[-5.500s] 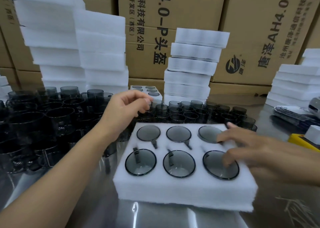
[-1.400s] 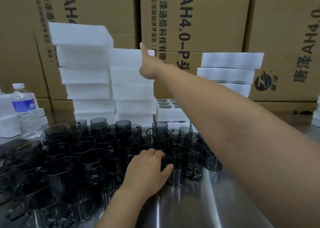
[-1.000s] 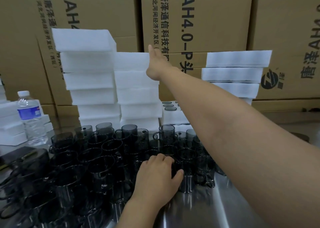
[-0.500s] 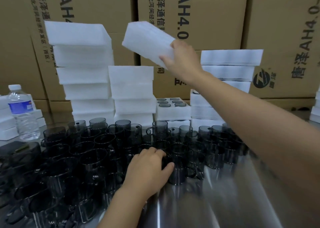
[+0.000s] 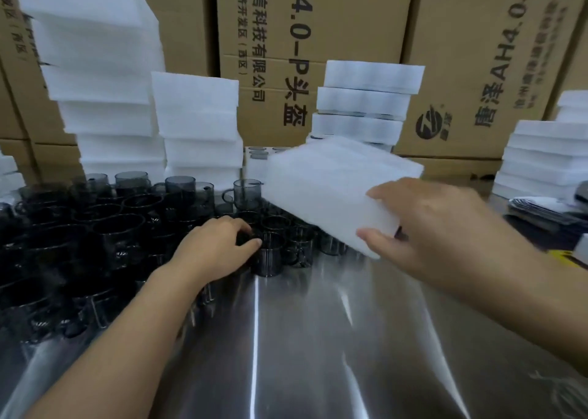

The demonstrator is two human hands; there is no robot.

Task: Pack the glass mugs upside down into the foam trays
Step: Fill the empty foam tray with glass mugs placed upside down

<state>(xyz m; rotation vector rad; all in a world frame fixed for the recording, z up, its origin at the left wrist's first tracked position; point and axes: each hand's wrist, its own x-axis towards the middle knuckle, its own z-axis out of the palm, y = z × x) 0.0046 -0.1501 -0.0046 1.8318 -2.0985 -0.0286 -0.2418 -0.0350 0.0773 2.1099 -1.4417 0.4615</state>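
Observation:
My right hand [image 5: 442, 227] grips the near corner of a white foam tray [image 5: 331, 183], which hangs tilted in the air above the steel table [image 5: 318, 339] and the nearest mugs. The tray's pockets do not show from here. Several dark smoked-glass mugs [image 5: 127, 221] stand upright, crowded over the left half of the table. My left hand [image 5: 216, 246] lies over the mugs at the crowd's right edge, its fingers curled round the rim of one dark mug [image 5: 267, 256].
Stacks of white foam trays rise at the back left [image 5: 95, 100], back centre [image 5: 197, 122], behind the held tray [image 5: 366, 100] and at the far right [image 5: 547, 151]. Cardboard boxes [image 5: 318, 36] wall off the back. A filled tray [image 5: 257, 156] lies behind the mugs.
My right hand lifted a foam tray off the centre stack and has brought it down and toward me, over the mugs. My left hand has stayed on the mug.

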